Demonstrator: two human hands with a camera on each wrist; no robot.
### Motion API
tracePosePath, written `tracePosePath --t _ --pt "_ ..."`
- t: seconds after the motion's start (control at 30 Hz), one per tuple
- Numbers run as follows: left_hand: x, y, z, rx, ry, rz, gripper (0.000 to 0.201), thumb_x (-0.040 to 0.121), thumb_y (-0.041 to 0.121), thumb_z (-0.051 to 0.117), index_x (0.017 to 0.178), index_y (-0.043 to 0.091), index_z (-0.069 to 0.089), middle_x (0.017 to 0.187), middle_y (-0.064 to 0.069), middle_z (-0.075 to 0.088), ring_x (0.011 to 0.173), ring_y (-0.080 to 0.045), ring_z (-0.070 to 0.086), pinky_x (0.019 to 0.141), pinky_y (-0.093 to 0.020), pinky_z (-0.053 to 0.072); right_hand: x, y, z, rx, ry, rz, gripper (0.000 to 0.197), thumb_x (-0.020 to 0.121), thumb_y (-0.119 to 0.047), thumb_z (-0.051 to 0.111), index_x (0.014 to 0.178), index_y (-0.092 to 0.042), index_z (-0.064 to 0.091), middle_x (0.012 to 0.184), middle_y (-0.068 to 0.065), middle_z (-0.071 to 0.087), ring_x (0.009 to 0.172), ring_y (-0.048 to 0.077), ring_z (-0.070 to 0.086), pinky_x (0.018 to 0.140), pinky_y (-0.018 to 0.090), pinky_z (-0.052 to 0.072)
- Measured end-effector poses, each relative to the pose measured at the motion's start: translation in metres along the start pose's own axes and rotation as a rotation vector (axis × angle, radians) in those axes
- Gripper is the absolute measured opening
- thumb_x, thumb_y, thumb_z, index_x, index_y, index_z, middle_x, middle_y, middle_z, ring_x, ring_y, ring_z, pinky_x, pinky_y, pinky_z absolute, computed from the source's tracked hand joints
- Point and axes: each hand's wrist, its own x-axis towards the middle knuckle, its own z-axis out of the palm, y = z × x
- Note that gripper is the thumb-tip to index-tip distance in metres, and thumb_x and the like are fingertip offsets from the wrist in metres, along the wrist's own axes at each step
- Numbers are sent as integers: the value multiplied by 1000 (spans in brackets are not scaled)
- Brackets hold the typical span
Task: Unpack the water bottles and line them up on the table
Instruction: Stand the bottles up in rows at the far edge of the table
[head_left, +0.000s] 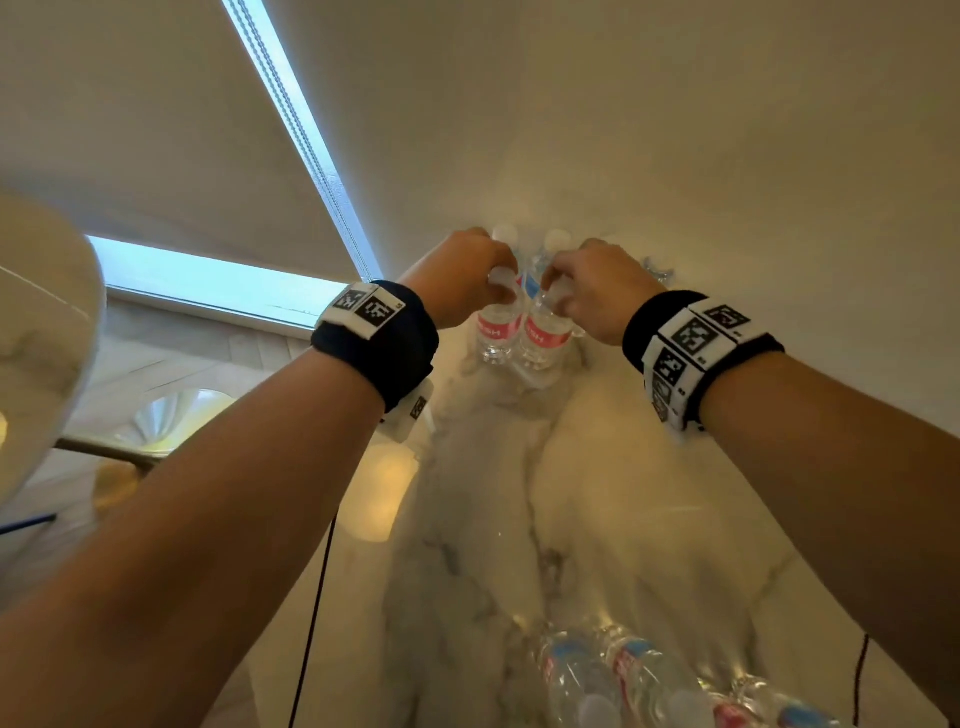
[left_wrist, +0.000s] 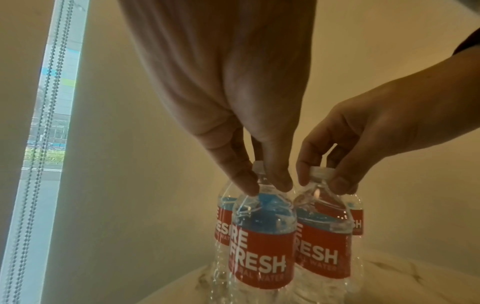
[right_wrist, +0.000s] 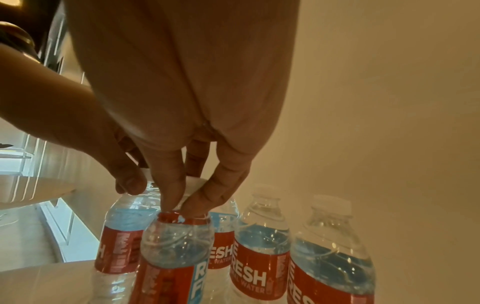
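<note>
Head view: both hands' fingers pinch water-bottle necks, left hand (head_left: 462, 275) and right hand (head_left: 597, 291); crowded neighbouring bottles (right_wrist: 262, 242) on the desk (head_left: 623, 493) could topple if bumped.

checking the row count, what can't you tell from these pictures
- Standing bottles: full count unclear; both hands hide some in the head view.
- Pack bottles: cut off by the head view's bottom edge, blurred.
- Bottle bases: cut off in both wrist views.
</note>
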Motion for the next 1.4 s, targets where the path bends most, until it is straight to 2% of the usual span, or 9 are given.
tracePosePath --t 0.23,0.33,0.43,0.67,0.83,0.97,1.07,1.23,1.4 --pt "-4 -3 4 -6 14 -34 40 90 29 71 127 14 66 114 -13 61 104 -30 60 89 -32 45 -3 -3 1 32 -50 -1 50 81 -21 74 128 -26 55 121 10 54 111 29 55 84 30 41" --pt "-15 -2 6 -43 12 -88 64 85 37 78 141 18 53 124 -11 59 106 -29 63 92 -32 47 -31 -6 -7 80 -62 47 68 79 -28 78 138 -25 46 126 8 53 112 26 57 83 30 42" --pt "-42 7 11 -33 43 -112 80 83 46 77 150 21 41 135 -13 54 116 -31 58 99 -42 51 -77 -10 -14 103 -76 53 54 84 -33 73 132 -18 53 120 4 61 102 20 58 81 29 44" --pt "-147 64 42 -153 172 -13 47 91 42 69 133 22 61 129 -3 59 118 -24 57 100 -38 50 -202 -12 -12 163 -191 159 36 84 -42 69 114 -24 62 102 -5 66 88 14 61 63 24 40" --pt "-230 117 59 -346 -30 43 36 88 59 63 111 32 72 100 12 64 88 -6 62 80 -33 57 -286 -2 6 104 -377 172 39 75 -51 73 106 -31 62 97 -8 62 82 9 59 71 26 47" --pt "-267 145 78 -253 -311 104 48 80 70 64 114 37 66 109 16 60 95 -4 60 81 -24 53 -325 0 37 23 -437 170 47 70 -47 74 112 -36 53 103 -7 51 88 16 58 73 29 46" --pt "-275 153 95 -169 -373 164 49 83 54 72 125 32 58 124 9 52 106 -12 57 83 -17 39 -332 -2 55 27 -313 160 37 79 -34 71 109 -33 50 100 -5 46 78 20 57 67 26 38" --pt "-258 148 99 -184 -309 164 35 93 32 68 125 22 59 125 1 51 96 -15 58 84 -19 45 -311 3 54 86 -219 154 25 81 -28 68 103 -28 57 97 -5 49 82 21 60 73 31 47" --pt "-201 126 86 -175 -219 120 35 90 28 72 121 16 64 120 -6 55 100 -27 62 92 -37 52 -253 14 40 51 -146 183 25 81 -23 71 104 -25 62 95 0 49 91 27 60 71 28 38"
